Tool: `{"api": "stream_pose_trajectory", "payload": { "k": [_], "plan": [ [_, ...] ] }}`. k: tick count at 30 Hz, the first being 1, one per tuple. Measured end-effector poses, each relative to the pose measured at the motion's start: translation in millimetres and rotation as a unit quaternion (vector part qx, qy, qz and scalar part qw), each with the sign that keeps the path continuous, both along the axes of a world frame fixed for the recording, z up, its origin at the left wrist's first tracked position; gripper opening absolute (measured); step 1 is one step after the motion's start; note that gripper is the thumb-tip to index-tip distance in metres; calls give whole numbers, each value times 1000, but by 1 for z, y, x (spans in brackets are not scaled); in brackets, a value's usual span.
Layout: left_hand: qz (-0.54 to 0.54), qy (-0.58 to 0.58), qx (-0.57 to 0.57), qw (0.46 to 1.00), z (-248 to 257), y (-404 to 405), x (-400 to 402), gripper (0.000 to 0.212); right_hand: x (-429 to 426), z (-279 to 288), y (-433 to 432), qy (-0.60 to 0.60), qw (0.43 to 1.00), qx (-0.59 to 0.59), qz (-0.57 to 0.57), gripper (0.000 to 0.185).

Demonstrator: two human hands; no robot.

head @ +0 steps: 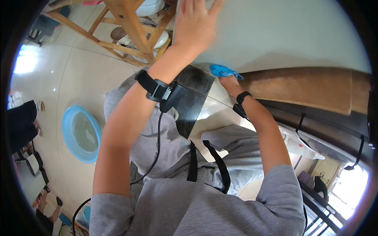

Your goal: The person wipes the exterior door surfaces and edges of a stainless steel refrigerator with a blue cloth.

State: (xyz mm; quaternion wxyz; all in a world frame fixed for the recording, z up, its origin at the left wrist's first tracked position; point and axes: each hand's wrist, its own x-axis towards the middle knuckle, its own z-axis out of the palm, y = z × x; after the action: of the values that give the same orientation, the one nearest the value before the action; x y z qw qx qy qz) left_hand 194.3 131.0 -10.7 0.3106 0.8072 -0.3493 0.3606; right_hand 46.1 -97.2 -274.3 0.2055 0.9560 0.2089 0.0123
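My left hand (195,28) is raised against the left side of a smooth pale panel (283,32), fingers apart and holding nothing. The top edge of the view cuts off its fingertips. Lower down, my right hand (229,82) holds a crumpled blue cloth (221,70) at the panel's bottom corner. The cloth covers most of the fingers. Right beside that hand runs a brown wooden board (301,88) under the panel. Black straps with small dark devices circle both wrists, and a cable hangs from the left one.
A wooden rack (138,38) holding white containers stands beside my left arm. On the tiled floor sits a light-blue basin (66,135) with cloudy water. A dark metal frame (330,126) with black hooks lies at right. Another person's legs (54,209) show at lower left.
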Motion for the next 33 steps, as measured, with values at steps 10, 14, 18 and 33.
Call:
{"api": "stream_pose_trajectory", "payload": {
  "k": [10,14,18,33],
  "plan": [
    [-1,30,-34,999,6,4,-1,63,44,303,42,-332,927,173,-21,55],
    [-35,55,-57,996,16,14,-2,57,52,354,61,-425,898,113,-31,44],
    [-61,92,-98,989,22,22,-2,56,67,291,74,-336,932,133,-11,48],
    [-78,42,-61,994,25,16,-2,53,36,66,22,4,931,361,-59,25]
  ]
}}
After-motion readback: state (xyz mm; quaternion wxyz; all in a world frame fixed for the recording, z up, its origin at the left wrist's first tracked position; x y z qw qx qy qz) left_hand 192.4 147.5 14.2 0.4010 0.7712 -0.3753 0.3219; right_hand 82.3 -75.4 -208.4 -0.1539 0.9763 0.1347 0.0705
